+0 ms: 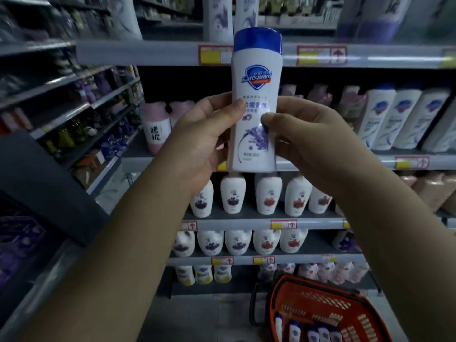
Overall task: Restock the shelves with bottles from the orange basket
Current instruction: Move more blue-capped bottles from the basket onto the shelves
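A white Safeguard bottle (256, 77) with a blue cap and a purple flower print stands upright in mid-air in front of the shelves. My left hand (204, 139) grips its left side, thumb across the label. My right hand (301, 134) holds its right side, thumb on the flower print. The orange basket (320, 302) sits on the floor at the lower right, with several white, blue-capped bottles (313, 332) lying in it.
Shelves (370, 55) with price tags run across the view. Matching white Safeguard bottles (399, 117) stand on the right of the middle shelf, pink-capped bottles (156, 127) on its left. Lower shelves hold rows of white bottles (269, 193). Another shelving run (74, 102) lines the left.
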